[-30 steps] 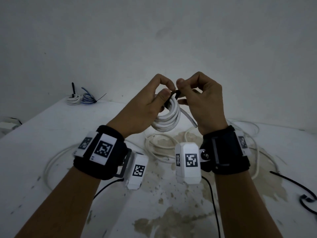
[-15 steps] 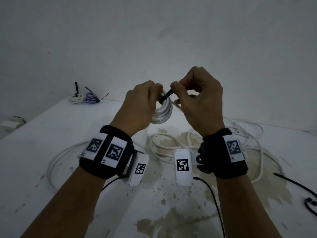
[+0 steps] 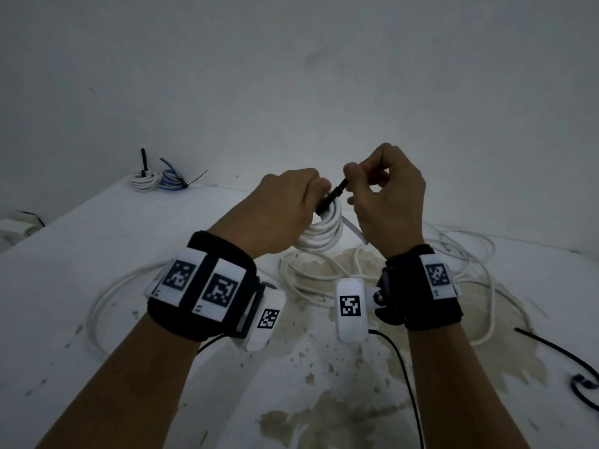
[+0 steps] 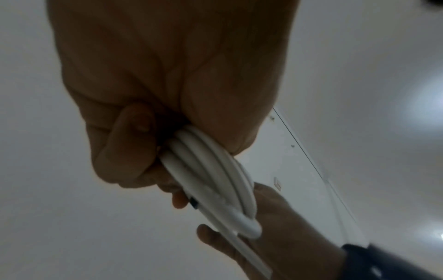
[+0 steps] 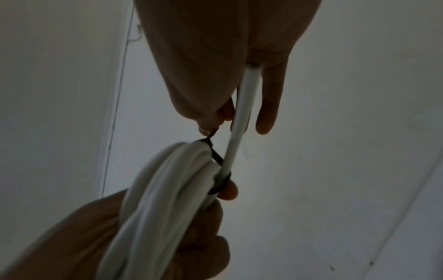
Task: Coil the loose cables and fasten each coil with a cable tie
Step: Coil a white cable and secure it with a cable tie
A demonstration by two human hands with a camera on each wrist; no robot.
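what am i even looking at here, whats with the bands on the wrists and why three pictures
There is no machine here: a person works with two bare hands, and the black wrist bands carry small cameras and printed markers. The wide picture comes from a camera on the person's head; the two dim close-ups look along each hand from the wrists.

The left hand grips a coiled white cable. The right hand pinches the tail of a black cable tie that is looped round the coil.

On the stained white table more loose white cable lies spread out. At the far corner sit two finished coils, each with a black tie. A black cord lies at the right edge.
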